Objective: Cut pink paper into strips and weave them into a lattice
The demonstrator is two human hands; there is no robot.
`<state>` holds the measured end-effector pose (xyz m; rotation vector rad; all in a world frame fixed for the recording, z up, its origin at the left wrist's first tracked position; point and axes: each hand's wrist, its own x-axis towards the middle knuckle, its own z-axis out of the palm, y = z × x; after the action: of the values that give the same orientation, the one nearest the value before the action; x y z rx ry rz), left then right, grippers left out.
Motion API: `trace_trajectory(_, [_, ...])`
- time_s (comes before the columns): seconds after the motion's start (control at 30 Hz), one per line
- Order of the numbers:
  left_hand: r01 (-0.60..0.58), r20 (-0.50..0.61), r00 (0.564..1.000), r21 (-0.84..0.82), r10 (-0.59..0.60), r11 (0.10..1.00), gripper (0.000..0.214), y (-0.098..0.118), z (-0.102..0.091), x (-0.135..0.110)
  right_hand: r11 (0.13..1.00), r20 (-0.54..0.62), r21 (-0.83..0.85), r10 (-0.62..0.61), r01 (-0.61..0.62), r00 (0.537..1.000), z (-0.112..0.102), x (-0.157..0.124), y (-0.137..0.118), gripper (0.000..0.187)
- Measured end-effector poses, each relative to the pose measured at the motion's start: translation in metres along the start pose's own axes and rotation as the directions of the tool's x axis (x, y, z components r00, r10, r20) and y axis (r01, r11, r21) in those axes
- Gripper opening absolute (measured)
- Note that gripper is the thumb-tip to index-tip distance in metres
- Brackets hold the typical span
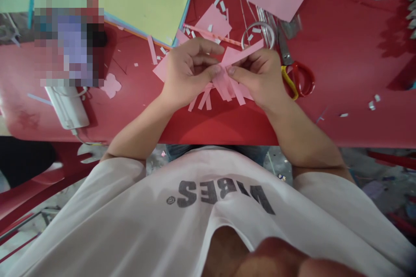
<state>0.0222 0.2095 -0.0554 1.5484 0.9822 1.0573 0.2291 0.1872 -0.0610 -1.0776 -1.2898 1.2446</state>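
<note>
Here we are, left hand (191, 71) and right hand (267, 73) close together above the glossy red desk (224, 127), both pinching the narrow, flat pink paper strip (245, 53)! It's right between them, one end slanting past the right thumb, red-and-yellow-handled metal scissors (295, 76) just beside.

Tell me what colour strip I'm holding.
The strip is pink, showing best in the head view.

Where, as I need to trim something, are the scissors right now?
In the head view, the red-and-yellow-handled scissors lie on the red table, right of centre, just to the right of the person's right hand.
</note>
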Motion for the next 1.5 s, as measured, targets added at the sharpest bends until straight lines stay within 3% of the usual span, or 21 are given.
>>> trace_trajectory(0.47, [-0.017, 0.017, 1.0, -0.032, 0.018, 0.999, 0.048, 0.002, 0.0, 0.0, 0.999, -0.033, -0.005, 0.032, -0.032, 0.999, 0.001, -0.003, -0.004, 0.051])
trace_trajectory(0.7, [0.035, 0.027, 0.999, -0.054, -0.034, 0.998, 0.06, 0.002, 0.001, 0.0, 0.999, -0.003, 0.002, 0.042, -0.042, 0.999, 0.003, -0.003, -0.003, 0.044])
trace_trajectory(0.9, [0.055, 0.004, 0.998, -0.035, -0.055, 0.998, 0.053, 0.0, 0.004, -0.002, 0.999, -0.022, 0.032, 0.018, -0.017, 1.0, 0.004, -0.003, -0.004, 0.042])
trace_trajectory(1.1, [0.036, 0.019, 0.999, -0.118, -0.034, 0.992, 0.062, -0.007, 0.003, 0.0, 0.998, -0.02, 0.016, 0.053, -0.053, 0.998, 0.005, -0.003, -0.004, 0.039])
trace_trajectory(1.5, [0.017, 0.013, 1.0, -0.101, -0.016, 0.995, 0.06, -0.009, 0.005, 0.001, 1.0, -0.013, 0.016, -0.002, 0.002, 1.0, 0.006, -0.003, -0.006, 0.04])
